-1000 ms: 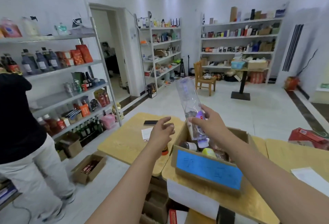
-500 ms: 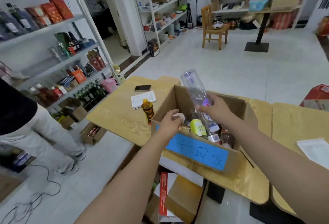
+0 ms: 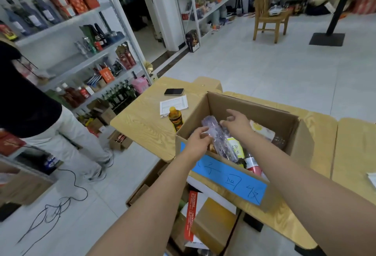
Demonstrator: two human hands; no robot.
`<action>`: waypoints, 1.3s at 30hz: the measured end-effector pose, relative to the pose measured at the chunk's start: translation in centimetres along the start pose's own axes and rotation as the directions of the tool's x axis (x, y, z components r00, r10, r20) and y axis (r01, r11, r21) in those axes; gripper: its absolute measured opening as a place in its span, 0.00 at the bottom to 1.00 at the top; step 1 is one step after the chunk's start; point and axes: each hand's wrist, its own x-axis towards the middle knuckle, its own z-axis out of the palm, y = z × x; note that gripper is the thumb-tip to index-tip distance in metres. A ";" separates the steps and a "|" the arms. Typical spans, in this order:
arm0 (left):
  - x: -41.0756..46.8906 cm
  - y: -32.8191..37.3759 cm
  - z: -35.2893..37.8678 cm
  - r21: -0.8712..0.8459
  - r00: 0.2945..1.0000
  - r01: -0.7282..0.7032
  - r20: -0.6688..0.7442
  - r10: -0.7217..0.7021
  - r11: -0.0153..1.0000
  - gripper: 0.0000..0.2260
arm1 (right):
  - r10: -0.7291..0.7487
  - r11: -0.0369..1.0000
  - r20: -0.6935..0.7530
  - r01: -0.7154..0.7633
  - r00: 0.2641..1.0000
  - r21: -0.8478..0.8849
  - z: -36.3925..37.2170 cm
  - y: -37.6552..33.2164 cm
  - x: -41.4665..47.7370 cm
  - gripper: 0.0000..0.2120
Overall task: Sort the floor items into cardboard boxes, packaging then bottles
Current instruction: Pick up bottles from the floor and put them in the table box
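Note:
An open cardboard box (image 3: 295, 133) with a blue handwritten label (image 3: 227, 180) stands on a wooden table (image 3: 142, 121). Inside lie several bottles and packets. A clear plastic bottle (image 3: 218, 139) with a purple label lies slanted on top of them. My left hand (image 3: 198, 141) reaches over the box's near wall, fingers curled against the bottle's upper end. My right hand (image 3: 237, 122) hovers just above the bottle with its fingers spread, thumb close to the plastic.
A small orange-capped bottle (image 3: 176, 117), a paper sheet (image 3: 174, 105) and a phone (image 3: 174, 91) sit on the table left of the box. Another box of packaging (image 3: 205, 221) is under the table. A person (image 3: 30, 103) stands at the left by shelves; cables (image 3: 61, 205) trail across the floor.
The bottle went from upright in my right hand to lying slanted in the box. My right hand opened above it, and my left hand moved from the box edge onto the bottle.

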 end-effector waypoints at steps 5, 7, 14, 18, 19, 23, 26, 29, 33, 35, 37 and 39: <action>-0.2 0.1 -0.6 -0.024 0.999 -0.012 -0.035 0.011 1.000 0.17 | -0.019 0.999 0.059 0.021 0.998 -0.024 1.4 0.1 -0.7 0.27; -0.5 0.0 -0.9 -0.029 0.999 -0.014 -0.035 0.013 0.999 0.17 | -0.030 0.999 0.061 0.033 0.998 -0.038 1.7 0.2 -0.9 0.27; -1.9 -2.0 -2.9 -0.027 0.998 -0.026 -0.058 0.024 0.999 0.17 | -0.049 0.998 0.043 0.050 0.998 -0.029 3.5 -0.2 -2.5 0.25; -3.6 -3.6 -5.1 -0.079 0.998 -0.018 -0.066 0.013 0.997 0.17 | -0.068 0.998 0.042 0.068 0.997 -0.007 5.7 -0.8 -4.4 0.25; -4.0 -4.1 -5.9 -0.086 0.997 -0.017 -0.070 0.011 0.996 0.17 | -0.076 0.997 0.033 0.076 0.997 -0.010 6.4 -1.1 -4.9 0.25; -6.3 -6.3 -9.7 -0.148 0.996 -0.030 -0.090 0.016 0.989 0.18 | -0.092 0.994 0.057 0.095 0.994 -0.046 10.0 -2.3 -7.7 0.24; -8.7 -9.2 -13.2 -0.153 0.992 -0.023 -0.126 0.003 0.988 0.17 | -0.109 0.991 0.070 0.114 0.992 -0.075 13.8 -2.9 -10.7 0.24; -11.7 -13.4 -17.2 -0.173 0.989 -0.001 -0.146 -0.025 0.985 0.17 | -0.095 0.987 0.109 0.108 0.990 -0.120 18.7 -2.8 -14.6 0.25; -16.0 -21.0 -23.3 -0.249 0.977 0.056 -0.186 -0.105 0.967 0.17 | -0.023 0.967 0.228 0.079 0.973 -0.241 26.8 -0.4 -20.6 0.24; -18.5 -25.6 -25.5 -0.283 0.969 0.098 -0.192 -0.156 0.954 0.17 | 0.008 0.953 0.274 0.075 0.962 -0.294 30.6 1.5 -23.3 0.24; -21.1 -30.1 -27.0 -0.316 0.958 0.149 -0.188 -0.215 0.937 0.17 | 0.053 0.942 0.316 0.057 0.947 -0.331 34.1 3.6 -25.9 0.24; -23.3 -34.2 -28.2 -0.353 0.944 0.206 -0.174 -0.280 0.913 0.16 | 0.111 0.925 0.360 0.037 0.927 -0.379 37.0 5.8 -28.1 0.23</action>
